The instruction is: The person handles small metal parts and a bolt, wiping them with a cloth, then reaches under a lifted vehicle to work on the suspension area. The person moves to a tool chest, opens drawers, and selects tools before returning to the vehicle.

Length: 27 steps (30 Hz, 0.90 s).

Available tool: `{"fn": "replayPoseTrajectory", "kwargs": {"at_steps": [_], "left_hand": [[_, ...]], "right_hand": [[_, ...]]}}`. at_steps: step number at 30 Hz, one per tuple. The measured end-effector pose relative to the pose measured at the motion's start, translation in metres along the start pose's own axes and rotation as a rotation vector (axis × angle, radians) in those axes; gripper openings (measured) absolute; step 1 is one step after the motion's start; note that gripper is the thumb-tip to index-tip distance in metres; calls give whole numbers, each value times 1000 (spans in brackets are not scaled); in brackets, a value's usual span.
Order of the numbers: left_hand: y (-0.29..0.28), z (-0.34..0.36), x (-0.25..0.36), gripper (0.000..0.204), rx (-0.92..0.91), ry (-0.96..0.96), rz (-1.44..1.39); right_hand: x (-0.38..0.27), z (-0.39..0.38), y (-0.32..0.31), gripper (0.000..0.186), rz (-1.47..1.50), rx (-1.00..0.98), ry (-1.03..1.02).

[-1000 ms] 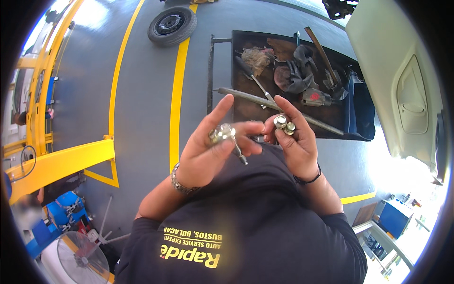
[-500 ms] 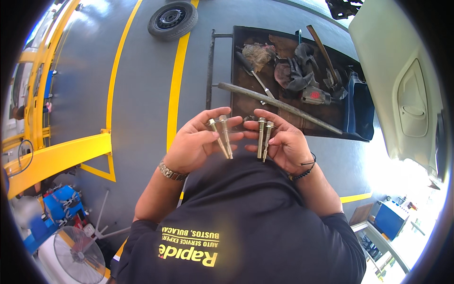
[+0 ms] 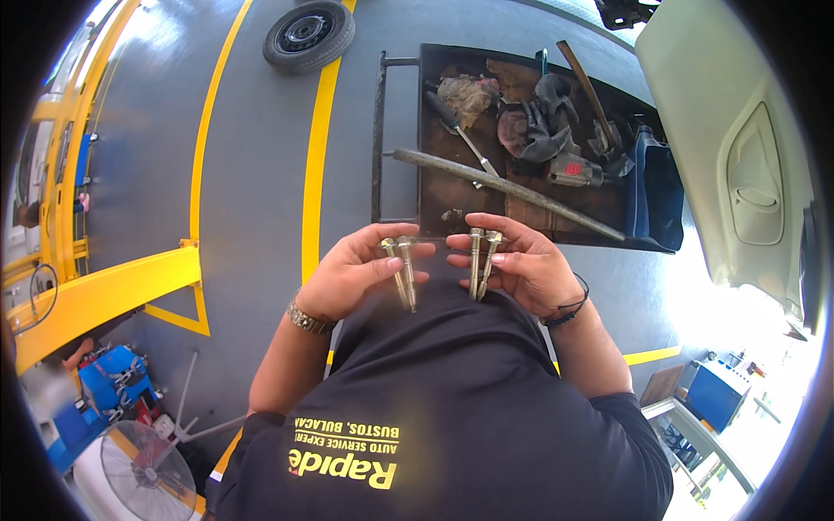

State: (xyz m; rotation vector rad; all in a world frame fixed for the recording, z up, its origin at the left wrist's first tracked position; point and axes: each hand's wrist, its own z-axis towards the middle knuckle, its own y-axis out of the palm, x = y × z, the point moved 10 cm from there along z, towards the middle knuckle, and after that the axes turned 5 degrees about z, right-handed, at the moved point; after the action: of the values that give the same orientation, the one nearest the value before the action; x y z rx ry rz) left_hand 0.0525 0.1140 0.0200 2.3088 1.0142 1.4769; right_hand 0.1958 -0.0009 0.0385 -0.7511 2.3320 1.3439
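Observation:
Two long flanged bolts (image 3: 406,271) are pinched between the thumb and fingers of my left hand (image 3: 354,271), their hex heads up and shanks hanging down. My right hand (image 3: 532,271) grips another pair of long bolts (image 3: 475,262) the same way, one upright and the other slanting. The lower ends of the left pair are smeared by motion. Both hands are side by side in front of my dark shirt, a small gap between their fingertips. On my left wrist is a metal watch band, and a dark cord bracelet circles the right.
Beyond my hands stands a dark tray cart (image 3: 530,217) holding a ratchet (image 3: 469,143), an impact wrench (image 3: 575,171), gloves, a rag and a blue container (image 3: 653,187). A long metal bar (image 3: 512,189) lies across it. A wheel (image 3: 309,36), yellow lift arm (image 3: 109,295), fan (image 3: 143,473) and pale car door (image 3: 721,130) surround me.
Both hands have come slightly nearer my body, still holding their bolts. The left pair has drawn closer together, while the right pair has spread at the heads. The view has shifted slightly.

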Motion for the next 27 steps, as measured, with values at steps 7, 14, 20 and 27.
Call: {"fn": "replayPoseTrajectory", "kwargs": {"at_steps": [7,14,20,27], "left_hand": [[3,9,10,45,-26,20,4],[20,21,18,50,-120,28,24],[34,18,20,57,-213,39,94],[37,20,18,59,-244,2,93]], "right_hand": [[-5,3,-8,43,-15,13,-8],[-10,1,-9,42,-55,7,-21],[-11,-6,-11,43,-227,-2,-8],[-15,-6,-10,43,-248,-101,10]]}}
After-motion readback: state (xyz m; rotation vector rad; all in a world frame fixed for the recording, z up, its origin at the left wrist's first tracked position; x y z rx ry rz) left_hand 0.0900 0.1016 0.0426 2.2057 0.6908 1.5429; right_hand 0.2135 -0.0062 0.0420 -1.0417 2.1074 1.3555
